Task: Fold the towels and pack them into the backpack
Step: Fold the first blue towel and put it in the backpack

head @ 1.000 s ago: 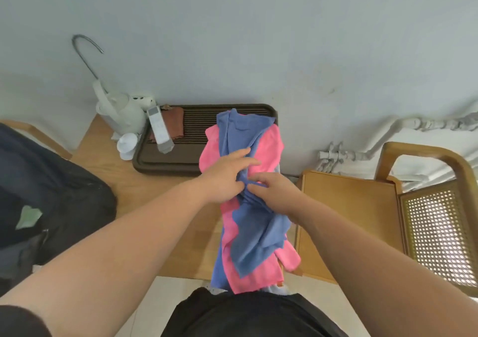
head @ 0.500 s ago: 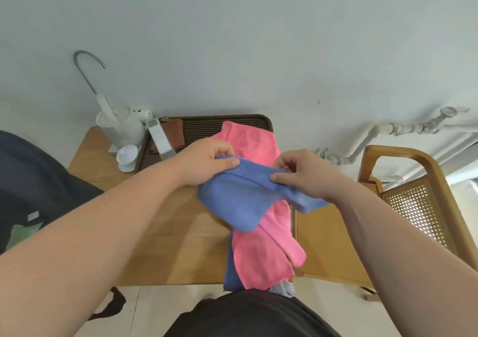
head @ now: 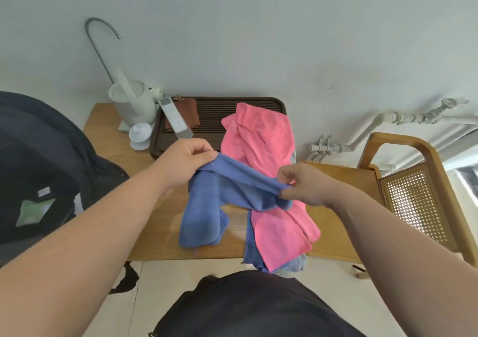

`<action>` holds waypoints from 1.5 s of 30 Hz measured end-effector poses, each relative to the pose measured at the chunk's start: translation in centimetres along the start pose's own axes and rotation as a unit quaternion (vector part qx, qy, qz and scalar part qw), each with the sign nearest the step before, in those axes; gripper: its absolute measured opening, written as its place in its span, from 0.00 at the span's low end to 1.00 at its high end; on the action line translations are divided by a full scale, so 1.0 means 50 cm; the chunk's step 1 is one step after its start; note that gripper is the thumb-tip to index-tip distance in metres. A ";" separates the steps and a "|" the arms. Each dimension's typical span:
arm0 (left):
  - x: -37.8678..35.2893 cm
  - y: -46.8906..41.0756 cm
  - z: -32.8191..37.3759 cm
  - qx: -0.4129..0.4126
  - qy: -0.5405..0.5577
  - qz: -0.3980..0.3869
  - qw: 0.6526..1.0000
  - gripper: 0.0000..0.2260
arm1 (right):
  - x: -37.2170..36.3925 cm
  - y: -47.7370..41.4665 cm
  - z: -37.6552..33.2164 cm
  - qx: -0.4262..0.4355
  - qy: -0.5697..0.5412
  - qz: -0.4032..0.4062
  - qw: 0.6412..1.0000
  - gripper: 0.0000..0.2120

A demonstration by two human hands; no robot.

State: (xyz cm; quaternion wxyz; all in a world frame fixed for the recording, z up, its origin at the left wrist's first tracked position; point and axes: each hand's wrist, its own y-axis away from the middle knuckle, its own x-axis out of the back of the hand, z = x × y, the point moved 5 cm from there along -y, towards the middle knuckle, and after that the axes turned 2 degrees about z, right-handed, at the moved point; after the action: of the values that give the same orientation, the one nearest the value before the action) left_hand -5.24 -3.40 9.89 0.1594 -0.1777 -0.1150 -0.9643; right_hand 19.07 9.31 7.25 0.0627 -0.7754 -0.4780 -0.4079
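Note:
A blue towel (head: 214, 202) hangs stretched between my hands above the wooden table (head: 160, 223). My left hand (head: 181, 166) pinches its left end and my right hand (head: 302, 184) pinches its right end; the loose part droops to the tabletop. A pink towel (head: 263, 155) lies crumpled along the table's right side, over another blue towel (head: 251, 246) and a pale one that hang off the front edge. The dark backpack (head: 44, 171) sits at the left, partly out of frame.
At the table's back stand a dark slatted tray (head: 214, 111) with a brown cloth and a white remote, a white kettle (head: 132, 101) and a small white lidded cup (head: 139, 135). A wooden cane chair (head: 403, 194) stands to the right.
Both hands lifted the blue towel off the pink one, then moved apart and drew it out lengthwise. The pink towel stayed on the table.

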 end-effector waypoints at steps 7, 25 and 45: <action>0.038 0.015 -0.108 0.069 -0.001 0.051 0.996 0.11 | -0.082 0.046 0.086 -0.143 0.187 -0.089 0.968 0.13; -0.047 0.035 -0.155 0.210 -0.177 0.035 0.961 0.11 | -0.022 0.055 0.154 -0.299 -0.375 0.045 0.877 0.15; -0.075 -0.116 -0.196 0.140 -0.245 0.141 0.949 0.08 | -0.039 -0.104 0.285 -0.317 -0.325 0.152 0.878 0.16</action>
State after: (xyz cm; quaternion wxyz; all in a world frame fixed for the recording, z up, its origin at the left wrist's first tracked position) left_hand -6.95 0.20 -1.40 0.2842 -0.3985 -0.2576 -0.8331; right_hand 22.66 17.68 -5.03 -0.2842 -0.9057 -0.1932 -0.2482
